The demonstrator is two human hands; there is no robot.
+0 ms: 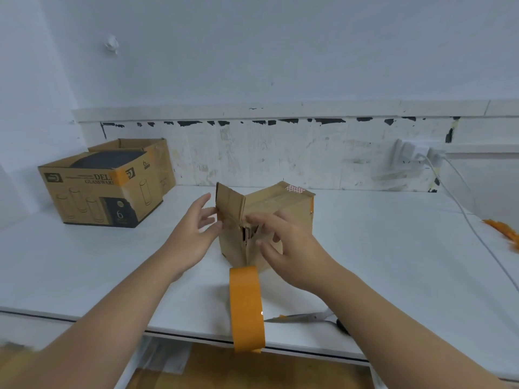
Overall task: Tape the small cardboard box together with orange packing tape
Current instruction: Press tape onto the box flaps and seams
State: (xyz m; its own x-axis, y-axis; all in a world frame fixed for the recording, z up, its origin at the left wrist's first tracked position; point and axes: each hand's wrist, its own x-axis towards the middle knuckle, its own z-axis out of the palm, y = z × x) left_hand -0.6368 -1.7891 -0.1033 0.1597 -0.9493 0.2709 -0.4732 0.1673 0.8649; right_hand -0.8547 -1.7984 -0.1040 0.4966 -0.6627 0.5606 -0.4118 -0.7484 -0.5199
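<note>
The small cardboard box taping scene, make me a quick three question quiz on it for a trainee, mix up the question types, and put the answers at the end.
1. True or false: the roll of orange tape stands on edge, in front of the small cardboard box.
2. Which tool lies on the table under the right forearm? A) knife B) scissors C) stapler
3. Fill in: the left hand is at the box's raised ____.

Key
1. True.
2. B.
3. Flap; the right hand works at the near face.
</note>
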